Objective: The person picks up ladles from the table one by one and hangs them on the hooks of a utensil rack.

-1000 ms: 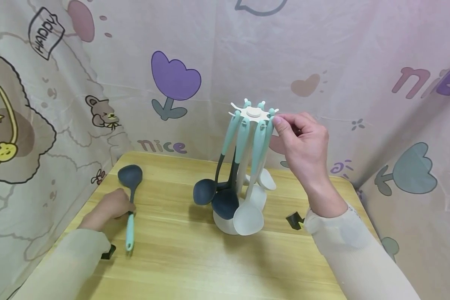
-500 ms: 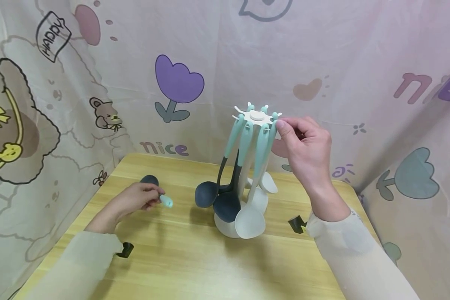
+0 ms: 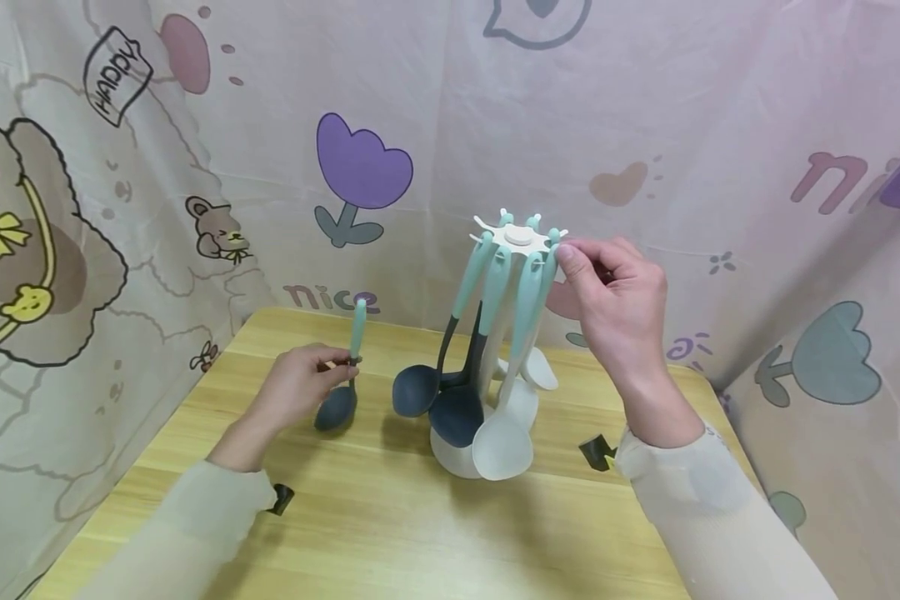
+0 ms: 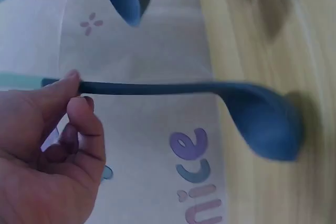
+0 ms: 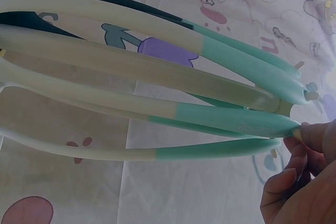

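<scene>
My left hand (image 3: pixel 296 387) pinches a dark ladle (image 3: pixel 336 408) by its neck, just below the mint handle. The ladle is upright, handle up, its bowl close over the table. In the left wrist view, thumb and fingertips grip the dark shaft (image 4: pixel 152 88). To the right stands a white utensil rack (image 3: pixel 520 236) hung with several mint-handled utensils. Thumb and finger of my right hand (image 3: pixel 618 292) pinch the top end of one white utensil's mint handle (image 5: pixel 236 120) at the rack's hook. Dark ladles (image 3: pixel 457 414) hang on the rack's left, a white ladle (image 3: pixel 502 446) in front.
The rack's round white base (image 3: pixel 453 457) stands on a wooden table (image 3: pixel 390 533). A patterned curtain (image 3: pixel 450 100) hangs close behind the table and along both sides. Black wrist-camera parts (image 3: pixel 596 452) stick out near both cuffs.
My left hand has lifted the dark ladle from the table's left side, brought it right towards the rack and turned it handle up. The right hand keeps its hold at the rack's top.
</scene>
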Available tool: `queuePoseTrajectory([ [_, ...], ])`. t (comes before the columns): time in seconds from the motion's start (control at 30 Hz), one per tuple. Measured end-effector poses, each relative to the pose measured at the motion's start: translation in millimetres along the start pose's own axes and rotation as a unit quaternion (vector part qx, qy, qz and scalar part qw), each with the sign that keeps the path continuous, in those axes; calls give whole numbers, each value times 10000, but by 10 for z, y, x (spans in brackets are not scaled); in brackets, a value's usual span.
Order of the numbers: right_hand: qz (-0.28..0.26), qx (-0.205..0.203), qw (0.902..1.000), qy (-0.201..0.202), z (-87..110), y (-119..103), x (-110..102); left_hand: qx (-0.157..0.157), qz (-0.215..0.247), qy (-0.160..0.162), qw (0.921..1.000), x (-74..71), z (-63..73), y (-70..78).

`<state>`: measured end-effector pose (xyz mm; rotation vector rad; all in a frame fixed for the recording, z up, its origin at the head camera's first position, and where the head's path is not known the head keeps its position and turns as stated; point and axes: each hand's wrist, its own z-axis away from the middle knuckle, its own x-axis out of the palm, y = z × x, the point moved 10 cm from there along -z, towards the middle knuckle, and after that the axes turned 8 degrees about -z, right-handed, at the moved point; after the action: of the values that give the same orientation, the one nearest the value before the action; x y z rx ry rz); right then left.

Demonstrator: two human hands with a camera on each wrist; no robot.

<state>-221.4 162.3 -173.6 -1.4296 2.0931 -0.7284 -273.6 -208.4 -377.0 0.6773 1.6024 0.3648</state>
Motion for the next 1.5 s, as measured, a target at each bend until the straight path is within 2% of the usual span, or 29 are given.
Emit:
queuePoseTrajectory([
  [0.13,-1,5,10000,18,3,6,-5,56,131,190,9997,-56,-68,185],
  [0.23,10,13,10000,23,4,9,-10,194,162,358,9990,-138,-147,399],
  [0.47,55,-17,10000,53,-4,4,-24,858,3,843,9927,-340,-300,980],
  [0.67,42,-43,10000,70,-6,1,-24,1012,-11,948,9903,-371,-362,1255],
  [0.8,7,-75,9999,74,-2,-3,-27,1010,81,877,9910,-347,-395,1358],
  [1.03,27,-67,9999,73,16,2,-23,1010,116,811,9915,-319,-455,1436],
  [1.5,23,-102,9999,58,4,-3,1,967,200,696,9927,-254,-500,1462],
])
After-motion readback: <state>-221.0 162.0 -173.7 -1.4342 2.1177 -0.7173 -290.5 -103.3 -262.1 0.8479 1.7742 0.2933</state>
